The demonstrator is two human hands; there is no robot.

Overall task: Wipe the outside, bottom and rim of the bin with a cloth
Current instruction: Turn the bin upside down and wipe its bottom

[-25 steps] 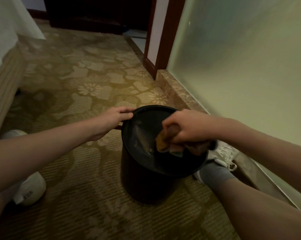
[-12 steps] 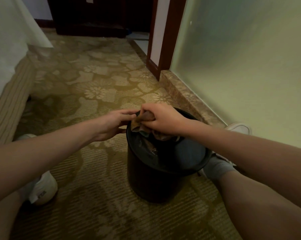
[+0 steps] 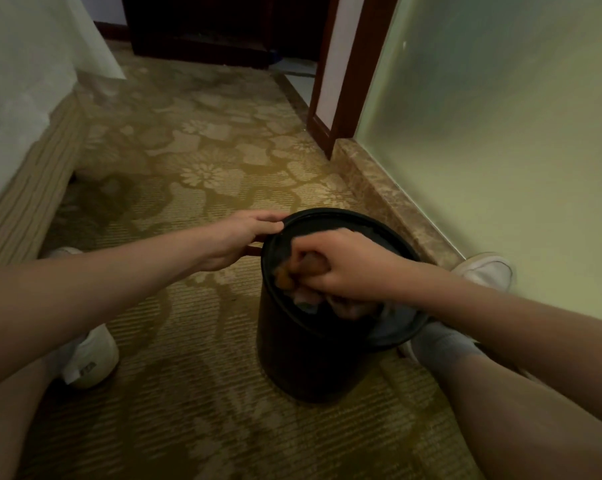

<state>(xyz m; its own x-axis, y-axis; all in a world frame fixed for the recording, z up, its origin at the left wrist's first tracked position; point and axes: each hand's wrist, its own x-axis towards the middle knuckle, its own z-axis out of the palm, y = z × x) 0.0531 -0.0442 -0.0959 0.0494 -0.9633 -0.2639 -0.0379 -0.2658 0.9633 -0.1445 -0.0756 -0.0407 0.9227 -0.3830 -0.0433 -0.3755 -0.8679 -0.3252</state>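
A round black bin (image 3: 299,358) stands on the carpet between my legs. Its upper face looks flat and shiny inside a raised rim. My left hand (image 3: 244,233) grips the rim at its far left edge. My right hand (image 3: 344,268) is closed on a crumpled brown-orange cloth (image 3: 285,280) and presses it onto the left part of the bin's top, just inside the rim. Much of the cloth is hidden under my fingers.
A patterned carpet (image 3: 195,188) covers the floor. A pale green wall (image 3: 500,150) with a stone skirting runs along the right, close to the bin. White bedding (image 3: 19,98) lies at the left, and a dark door frame (image 3: 341,98) stands beyond. My white shoes (image 3: 88,362) flank the bin.
My right hand carried the cloth from the right side of the bin's top across to the far left rim, then back toward me along the left. My left hand kept its hold.
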